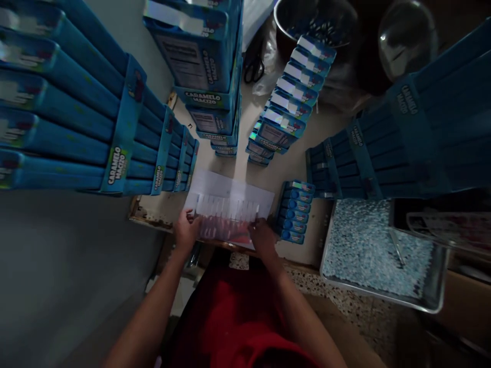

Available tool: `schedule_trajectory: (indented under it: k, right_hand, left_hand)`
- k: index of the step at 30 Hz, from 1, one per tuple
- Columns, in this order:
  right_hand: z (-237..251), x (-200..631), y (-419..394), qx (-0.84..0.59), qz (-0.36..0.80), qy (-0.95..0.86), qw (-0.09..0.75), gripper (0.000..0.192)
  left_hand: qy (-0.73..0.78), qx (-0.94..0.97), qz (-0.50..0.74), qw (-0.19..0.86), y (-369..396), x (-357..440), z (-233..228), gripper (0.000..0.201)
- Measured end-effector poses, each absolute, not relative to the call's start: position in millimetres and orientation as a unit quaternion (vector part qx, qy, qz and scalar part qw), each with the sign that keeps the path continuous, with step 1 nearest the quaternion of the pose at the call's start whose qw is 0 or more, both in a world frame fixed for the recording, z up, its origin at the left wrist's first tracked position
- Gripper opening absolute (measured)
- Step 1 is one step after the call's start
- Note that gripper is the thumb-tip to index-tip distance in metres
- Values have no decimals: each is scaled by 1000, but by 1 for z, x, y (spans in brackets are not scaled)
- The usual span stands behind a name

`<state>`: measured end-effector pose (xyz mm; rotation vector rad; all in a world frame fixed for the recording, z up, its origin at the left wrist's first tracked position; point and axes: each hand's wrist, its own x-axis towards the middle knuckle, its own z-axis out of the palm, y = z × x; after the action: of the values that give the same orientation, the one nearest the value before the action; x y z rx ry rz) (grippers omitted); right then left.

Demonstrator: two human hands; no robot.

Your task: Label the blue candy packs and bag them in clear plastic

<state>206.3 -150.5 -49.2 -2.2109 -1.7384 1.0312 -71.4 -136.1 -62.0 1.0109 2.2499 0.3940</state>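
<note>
1. Pale, flat tabletop [293, 166], worn along its front edge; glossy blue card boxes [148, 138] stacked at left, further slim boxes [295, 212] piled near the right hand.
2. White sheet [230, 180], smooth, lies at the front edge. Upon it: a clear, ribbed piece [227, 214], reddish in its near half, between both hands.
3. Left hand [187, 228]: at the piece's left end, fingers curled. Right hand [264, 239]: at its right end. Whether either is clamped cannot be told.
4. Shallow metal tray [383, 296] at right: rounded corners, grainy pale-blue bits [368, 245] inside.
</note>
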Motion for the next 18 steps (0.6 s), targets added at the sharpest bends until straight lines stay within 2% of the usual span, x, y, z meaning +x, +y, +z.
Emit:
schedule_trajectory:
  k: [6, 13, 14, 16, 18]
  right_hand:
    - [-51, 206, -158, -790, 367, -478, 109, 20]
    - [-71, 204, -149, -794, 408, -410, 188, 17]
    - [-73, 203, -149, -793, 412, -403, 199, 23]
    - [-75, 202, -149, -779, 428, -392, 238, 49]
    - [-72, 203, -150, -751, 439, -400, 289, 72]
  left_hand:
    - [836, 423, 168, 305, -141, -73, -61, 50]
    - [801, 374, 219, 413, -126, -82, -78, 91]
    - [788, 384, 234, 420, -124, -81, -80, 96]
    - [760, 381, 278, 448, -120, -80, -81, 99]
    - [730, 353, 323, 487, -117, -79, -78, 93]
